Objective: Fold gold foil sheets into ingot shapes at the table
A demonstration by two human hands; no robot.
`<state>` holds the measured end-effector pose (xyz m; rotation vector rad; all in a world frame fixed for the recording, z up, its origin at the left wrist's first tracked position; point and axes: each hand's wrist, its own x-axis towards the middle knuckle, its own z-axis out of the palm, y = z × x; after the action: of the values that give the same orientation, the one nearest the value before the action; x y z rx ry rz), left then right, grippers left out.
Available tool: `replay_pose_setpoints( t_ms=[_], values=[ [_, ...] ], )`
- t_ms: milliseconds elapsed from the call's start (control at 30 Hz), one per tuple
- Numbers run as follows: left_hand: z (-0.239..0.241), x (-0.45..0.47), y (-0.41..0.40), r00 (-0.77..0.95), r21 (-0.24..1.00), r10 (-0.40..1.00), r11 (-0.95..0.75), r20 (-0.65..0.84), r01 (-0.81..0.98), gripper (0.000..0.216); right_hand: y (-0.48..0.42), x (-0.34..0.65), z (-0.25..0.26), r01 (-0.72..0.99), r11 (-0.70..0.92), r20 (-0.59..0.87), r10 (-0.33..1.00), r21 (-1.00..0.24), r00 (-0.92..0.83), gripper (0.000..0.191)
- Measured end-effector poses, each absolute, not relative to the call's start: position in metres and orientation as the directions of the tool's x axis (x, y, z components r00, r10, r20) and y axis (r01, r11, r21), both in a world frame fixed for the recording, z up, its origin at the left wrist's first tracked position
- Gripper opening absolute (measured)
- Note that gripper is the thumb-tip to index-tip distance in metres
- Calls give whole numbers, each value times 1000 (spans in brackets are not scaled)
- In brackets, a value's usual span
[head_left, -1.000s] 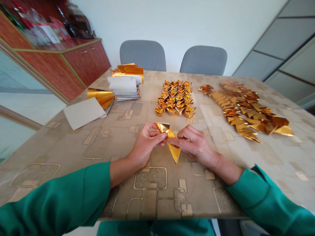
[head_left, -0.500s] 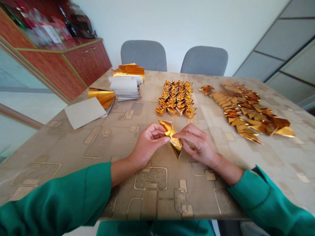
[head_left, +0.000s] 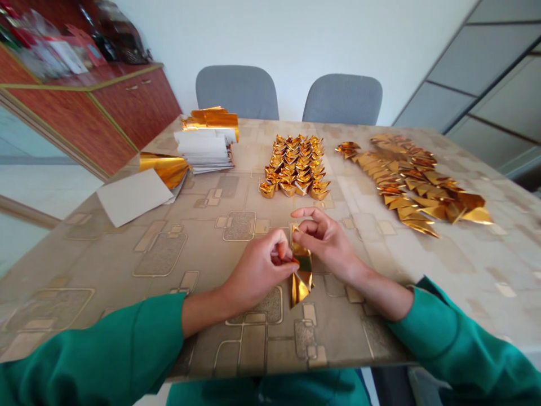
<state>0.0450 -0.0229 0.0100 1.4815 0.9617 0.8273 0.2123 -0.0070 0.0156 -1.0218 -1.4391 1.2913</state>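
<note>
A folded piece of gold foil paper (head_left: 301, 270) stands upright just above the patterned table (head_left: 127, 265), between both my hands. My left hand (head_left: 260, 270) pinches its left edge with thumb and fingertips. From the other side, my right hand (head_left: 325, 239) grips its upper part, fingers curled round it. Both arms wear green sleeves. Beyond the hands lies a neat block of finished gold ingot shapes (head_left: 295, 166).
A long row of folded gold triangles (head_left: 414, 180) runs along the right side. At the back left are a stack of white-backed sheets (head_left: 205, 149), a curled gold sheet (head_left: 167, 168) and a loose white sheet (head_left: 133, 194). Two grey chairs (head_left: 291, 96) stand behind the table; a red cabinet (head_left: 97, 107) stands at the left.
The gold piece was a long slanted strip held higher up; now it is folded shorter and held upright lower, nearer me. Both hands turned and moved toward me with it.
</note>
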Motion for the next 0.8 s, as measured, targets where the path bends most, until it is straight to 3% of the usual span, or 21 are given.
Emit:
replay_pose_setpoints(
  t_ms=[133, 233, 300, 367, 500, 633, 800],
  values=[
    [10, 47, -25, 504, 998, 862, 27, -56, 64, 21, 0, 218, 16, 39, 110, 103, 981, -993, -164, 31],
    [10, 47, -18, 513, 991, 854, 123, -84, -43, 13, 1, 226, 19, 129, 284, 269, 955, -950, -122, 24],
    [11, 45, -11, 423, 976, 901, 169, -96, -138, 14, 0, 232, 20, 279, 454, 437, 891, -846, -123, 16],
    [12, 43, -3, 281, 946, 951, 205, -131, -252, 19, -1, 237, 21, 436, 589, 541, 805, -680, -244, 22],
    [13, 40, 5, 164, 877, 960, 274, -226, -396, 27, -2, 238, 20, 496, 743, 484, 669, -448, -564, 43],
    [12, 40, 3, 133, 913, 974, 218, -182, -346, 26, -2, 235, 19, 493, 806, 525, 589, -328, -614, 11],
    [12, 39, 2, 138, 959, 986, 124, -91, -257, 24, -1, 236, 22, 502, 814, 556, 572, -293, -603, 10]
  ],
)
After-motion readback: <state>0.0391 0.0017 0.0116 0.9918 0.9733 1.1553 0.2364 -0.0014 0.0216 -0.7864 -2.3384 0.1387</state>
